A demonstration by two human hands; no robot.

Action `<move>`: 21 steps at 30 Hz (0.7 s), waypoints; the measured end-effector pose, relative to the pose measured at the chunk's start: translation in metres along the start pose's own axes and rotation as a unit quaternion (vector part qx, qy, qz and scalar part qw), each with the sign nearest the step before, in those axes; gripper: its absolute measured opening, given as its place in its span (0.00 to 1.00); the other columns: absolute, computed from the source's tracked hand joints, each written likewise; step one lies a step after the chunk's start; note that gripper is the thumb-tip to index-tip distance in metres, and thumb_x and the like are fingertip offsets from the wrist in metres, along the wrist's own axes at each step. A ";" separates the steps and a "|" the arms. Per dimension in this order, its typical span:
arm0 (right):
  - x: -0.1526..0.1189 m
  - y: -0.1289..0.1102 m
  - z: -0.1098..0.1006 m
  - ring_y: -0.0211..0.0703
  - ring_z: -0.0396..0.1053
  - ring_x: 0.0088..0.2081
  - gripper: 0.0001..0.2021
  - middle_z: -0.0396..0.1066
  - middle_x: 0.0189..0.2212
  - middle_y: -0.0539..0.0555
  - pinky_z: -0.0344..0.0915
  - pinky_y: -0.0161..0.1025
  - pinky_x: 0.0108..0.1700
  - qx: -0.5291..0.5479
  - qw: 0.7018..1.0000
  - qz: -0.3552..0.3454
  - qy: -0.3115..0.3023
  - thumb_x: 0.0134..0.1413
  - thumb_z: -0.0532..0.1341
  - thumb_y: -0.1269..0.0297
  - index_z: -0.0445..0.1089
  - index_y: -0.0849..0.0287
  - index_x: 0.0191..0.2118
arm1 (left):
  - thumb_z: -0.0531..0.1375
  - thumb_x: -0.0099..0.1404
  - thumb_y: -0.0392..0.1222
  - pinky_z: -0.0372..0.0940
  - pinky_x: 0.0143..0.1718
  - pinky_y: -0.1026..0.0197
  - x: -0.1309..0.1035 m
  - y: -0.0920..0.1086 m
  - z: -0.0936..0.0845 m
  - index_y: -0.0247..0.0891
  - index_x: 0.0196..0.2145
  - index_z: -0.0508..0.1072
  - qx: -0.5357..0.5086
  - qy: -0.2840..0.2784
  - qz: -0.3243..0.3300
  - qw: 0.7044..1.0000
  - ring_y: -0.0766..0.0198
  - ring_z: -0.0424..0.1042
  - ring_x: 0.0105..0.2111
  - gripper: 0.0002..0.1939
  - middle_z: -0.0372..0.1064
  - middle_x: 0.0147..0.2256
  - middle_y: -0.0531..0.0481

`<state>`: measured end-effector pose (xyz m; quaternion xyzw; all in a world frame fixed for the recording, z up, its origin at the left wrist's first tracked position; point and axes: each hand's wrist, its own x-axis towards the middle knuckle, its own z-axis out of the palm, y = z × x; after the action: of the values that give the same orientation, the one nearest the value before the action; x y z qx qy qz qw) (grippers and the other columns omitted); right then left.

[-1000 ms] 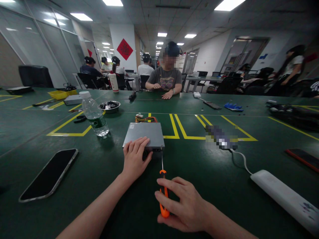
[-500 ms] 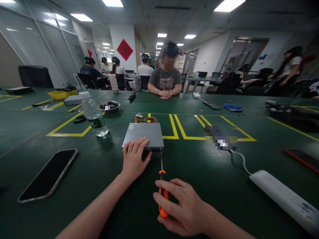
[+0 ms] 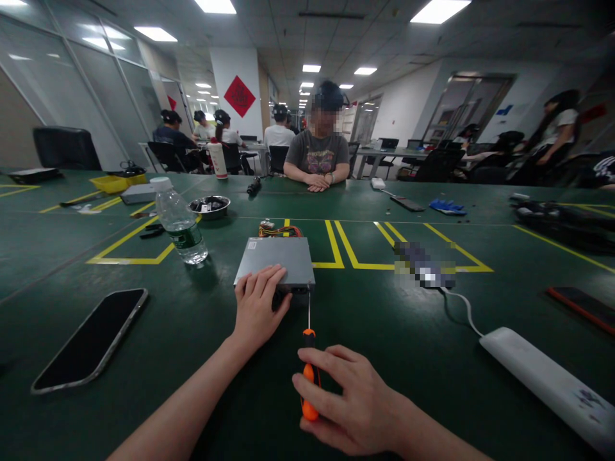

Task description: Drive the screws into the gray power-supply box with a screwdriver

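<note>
One long green table (image 3: pixel 144 333), busy workroom

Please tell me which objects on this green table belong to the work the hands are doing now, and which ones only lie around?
In use:
- flat grey metal box, left hand resting on its near edge
- orange-handled screwdriver, gripped by right hand, tip at the box

Lying about:
- clear plastic water bottle
- black smartphone
- white power strip
- small metal bowl
</note>
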<state>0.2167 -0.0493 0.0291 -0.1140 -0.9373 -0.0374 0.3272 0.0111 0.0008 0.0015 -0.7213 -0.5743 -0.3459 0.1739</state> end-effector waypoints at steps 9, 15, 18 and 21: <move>-0.002 -0.001 0.002 0.43 0.72 0.37 0.14 0.72 0.38 0.64 0.68 0.39 0.36 0.019 0.998 0.022 0.055 0.62 0.49 0.57 0.62 0.64 0.41 | 0.55 0.62 0.43 0.48 0.53 0.49 0.000 0.000 0.001 0.44 0.52 0.62 0.002 0.002 -0.002 1.000 0.55 0.62 0.52 0.20 0.65 0.52 0.48; 0.000 -0.001 -0.001 0.45 0.71 0.40 0.13 0.71 0.40 0.64 0.68 0.41 0.36 -0.007 1.000 -0.007 0.015 0.62 0.49 0.61 0.65 0.63 0.44 | 0.55 0.62 0.43 0.48 0.53 0.49 0.000 0.000 0.001 0.44 0.53 0.62 0.001 0.000 -0.001 1.000 0.55 0.62 0.52 0.20 0.65 0.52 0.47; -0.002 -0.001 0.004 0.42 0.72 0.35 0.11 0.72 0.38 0.63 0.67 0.39 0.35 0.002 0.999 -0.005 0.043 0.61 0.52 0.60 0.64 0.63 0.38 | 0.55 0.62 0.43 0.48 0.53 0.49 0.000 0.000 0.000 0.44 0.53 0.61 -0.001 0.000 -0.001 1.000 0.55 0.62 0.52 0.21 0.65 0.52 0.47; -0.003 -0.001 0.007 0.42 0.72 0.35 0.12 0.73 0.37 0.62 0.67 0.39 0.35 0.015 0.998 0.014 0.052 0.61 0.52 0.57 0.62 0.63 0.37 | 0.55 0.62 0.43 0.48 0.52 0.49 0.000 0.000 0.001 0.44 0.53 0.61 -0.003 0.001 -0.001 1.000 0.55 0.62 0.52 0.21 0.65 0.52 0.47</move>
<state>0.2145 -0.0499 0.0216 -0.1199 -0.9177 -0.0244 0.3781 0.0115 0.0009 0.0010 -0.7210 -0.5738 -0.3482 0.1723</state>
